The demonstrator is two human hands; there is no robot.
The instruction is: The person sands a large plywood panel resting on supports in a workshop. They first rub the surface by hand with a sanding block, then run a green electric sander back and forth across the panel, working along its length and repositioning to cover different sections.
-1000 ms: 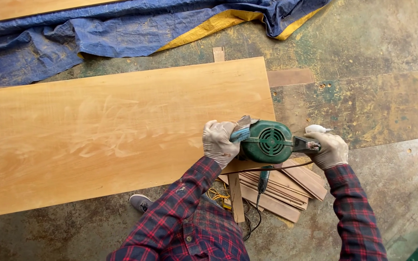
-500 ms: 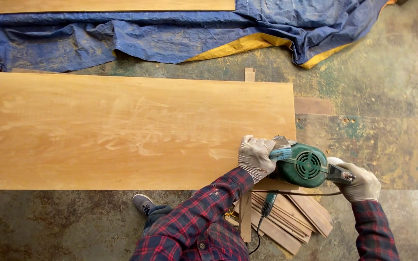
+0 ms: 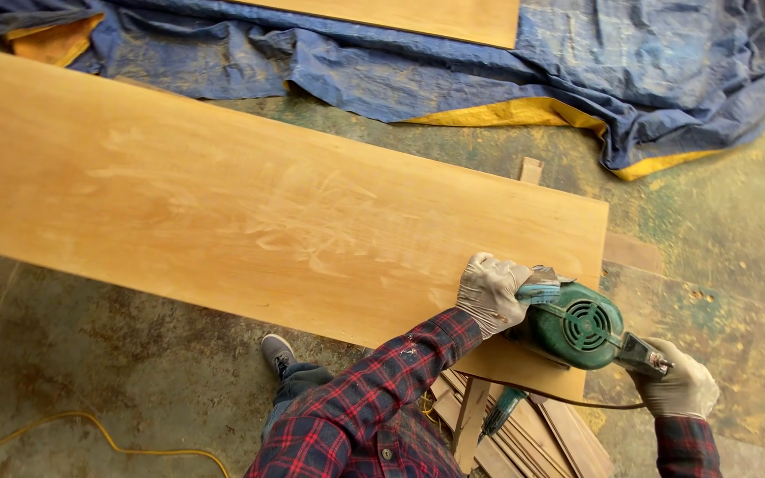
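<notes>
A long light wooden board (image 3: 250, 212) lies across the view, raised above the floor. On its near right corner rests a green electric sander (image 3: 577, 329). My left hand (image 3: 491, 292), in a grey work glove, grips the sander's front knob. My right hand (image 3: 683, 385), also gloved, holds the rear handle just off the board's right end. Both sleeves are red plaid. A dark power cord runs from the tool down under the board.
A blue and yellow tarp (image 3: 489, 80) lies crumpled on the floor beyond the board, with another board (image 3: 418, 16) on it. Thin wood strips (image 3: 542, 438) are stacked under the board's right end. A yellow cable (image 3: 117, 443) curls at lower left. My shoe (image 3: 278, 352) shows below.
The view has swung so the board now slants and fills more of the frame. Both hands stay on the sander at the board's right corner.
</notes>
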